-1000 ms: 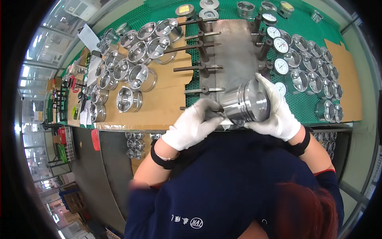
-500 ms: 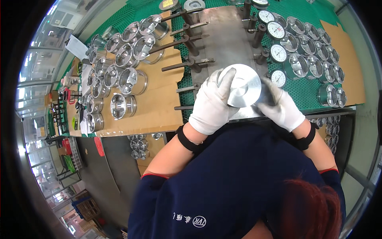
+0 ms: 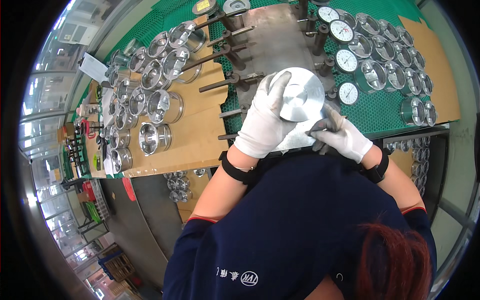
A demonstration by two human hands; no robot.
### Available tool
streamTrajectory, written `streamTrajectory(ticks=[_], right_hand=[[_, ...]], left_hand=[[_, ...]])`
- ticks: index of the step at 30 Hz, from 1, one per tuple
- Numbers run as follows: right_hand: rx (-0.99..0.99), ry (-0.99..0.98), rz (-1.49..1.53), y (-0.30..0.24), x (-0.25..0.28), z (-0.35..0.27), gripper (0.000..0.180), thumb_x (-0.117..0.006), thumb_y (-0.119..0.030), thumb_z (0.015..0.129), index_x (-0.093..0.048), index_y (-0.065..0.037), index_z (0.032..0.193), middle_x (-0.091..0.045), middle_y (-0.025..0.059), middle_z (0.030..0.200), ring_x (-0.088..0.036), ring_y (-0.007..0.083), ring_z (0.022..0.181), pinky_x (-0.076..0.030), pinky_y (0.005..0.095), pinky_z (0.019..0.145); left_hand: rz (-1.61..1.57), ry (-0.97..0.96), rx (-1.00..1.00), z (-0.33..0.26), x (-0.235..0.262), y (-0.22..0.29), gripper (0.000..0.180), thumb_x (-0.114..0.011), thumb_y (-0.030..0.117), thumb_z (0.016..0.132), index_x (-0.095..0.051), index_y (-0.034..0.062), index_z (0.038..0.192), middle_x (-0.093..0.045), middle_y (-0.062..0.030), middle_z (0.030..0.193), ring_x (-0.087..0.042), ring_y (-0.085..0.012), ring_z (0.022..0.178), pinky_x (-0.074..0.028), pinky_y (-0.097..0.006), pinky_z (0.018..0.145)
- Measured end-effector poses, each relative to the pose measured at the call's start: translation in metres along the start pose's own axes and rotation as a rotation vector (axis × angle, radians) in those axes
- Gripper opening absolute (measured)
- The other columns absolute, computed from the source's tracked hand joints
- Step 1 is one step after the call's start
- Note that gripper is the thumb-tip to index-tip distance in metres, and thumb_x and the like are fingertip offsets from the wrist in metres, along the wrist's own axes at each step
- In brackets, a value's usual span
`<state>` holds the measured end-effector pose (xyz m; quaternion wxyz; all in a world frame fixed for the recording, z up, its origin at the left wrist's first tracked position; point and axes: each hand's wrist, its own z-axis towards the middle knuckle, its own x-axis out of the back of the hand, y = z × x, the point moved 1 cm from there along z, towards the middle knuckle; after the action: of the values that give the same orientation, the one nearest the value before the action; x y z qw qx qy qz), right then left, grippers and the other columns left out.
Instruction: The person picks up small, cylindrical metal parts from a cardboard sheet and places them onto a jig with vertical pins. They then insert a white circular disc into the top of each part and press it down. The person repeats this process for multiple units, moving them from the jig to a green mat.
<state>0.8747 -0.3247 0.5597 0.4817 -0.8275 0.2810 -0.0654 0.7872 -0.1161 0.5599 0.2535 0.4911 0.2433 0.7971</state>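
My left hand (image 3: 266,116), in a white glove, grips the left side of a shiny round metal piston (image 3: 306,100). The piston's flat circular crown, with a shallow round recess, faces up. My right hand (image 3: 346,137), gloved too and dark at the fingertips, is by the piston's lower right edge. Its fingers are curled together; whatever lies between them is too dark to make out. Below both hands is a grey metal plate (image 3: 280,42), flanked by posts with clamp rods on the left and dial gauges (image 3: 348,93) on the right.
Several pistons stand on cardboard (image 3: 192,145) to the left. More pistons (image 3: 371,75) stand on green perforated matting (image 3: 382,117) to the right. A clipboard (image 3: 93,67) is at the far left. Pistons (image 3: 178,186) also show on a lower shelf.
The piston and my left hand have shifted slightly up and left in view. My right hand has drawn down from the piston's side, and its fingers have curled in.
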Motion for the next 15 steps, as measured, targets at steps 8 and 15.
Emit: streamTrajectory(ticks=[8, 15], right_hand=[[-0.034, 0.025, 0.044, -0.0003, -0.0017, 0.0008, 0.094, -0.067, -0.010, 0.092, -0.005, -0.004, 0.163, -0.060, 0.0151, 0.111, -0.070, 0.0202, 0.078, -0.061, 0.0307, 0.063], [-0.052, 0.035, 0.029, -0.0018, -0.0037, 0.0009, 0.095, -0.068, -0.011, 0.092, -0.005, -0.004, 0.163, -0.061, 0.0140, 0.110, -0.070, 0.0200, 0.079, -0.061, 0.0310, 0.062]], left_hand=[[-0.012, 0.018, 0.010, -0.0013, -0.0019, -0.0018, 0.096, -0.091, 0.015, 0.064, -0.042, 0.0043, 0.146, -0.049, -0.0249, 0.141, -0.050, -0.0442, 0.129, -0.045, -0.048, 0.107], [0.028, 0.032, -0.019, -0.0041, -0.0040, -0.0018, 0.101, -0.091, 0.014, 0.063, -0.039, 0.0064, 0.150, -0.047, -0.0245, 0.143, -0.048, -0.0444, 0.130, -0.045, -0.048, 0.108]])
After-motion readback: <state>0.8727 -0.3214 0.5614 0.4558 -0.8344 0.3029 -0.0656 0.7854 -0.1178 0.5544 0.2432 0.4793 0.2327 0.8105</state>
